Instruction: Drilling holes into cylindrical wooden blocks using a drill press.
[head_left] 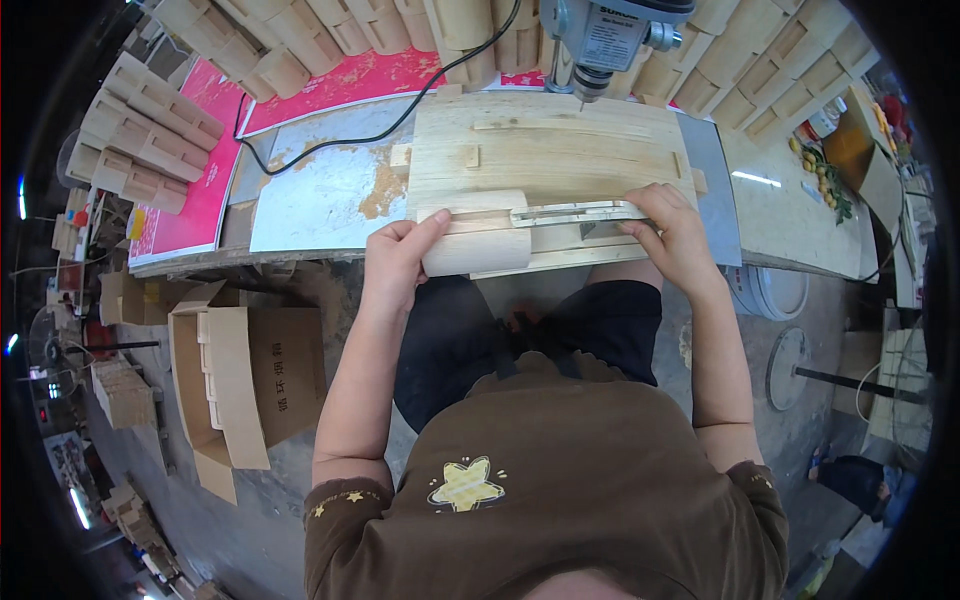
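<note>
My left hand (400, 258) is closed on the left end of a pale, rounded wooden piece (478, 252), thumb on top. This piece lies sideways at the near edge of a flat wooden board (570, 145) and has a groove along its upper face. My right hand (678, 238) pinches the right end of a narrow, pale strip (575, 213) with dark marks. The strip's left end meets the groove at the right end of the wooden piece; I cannot make out exactly what the strip is. A small dark grey part shows just below it.
A bench drill (610, 40) stands beyond the board, its bit pointing down. Several rounded wooden pieces (150, 140) line the back and left of the table. A black cable (375, 135) crosses the tabletop. An open cardboard box (285, 370) sits on the floor at left.
</note>
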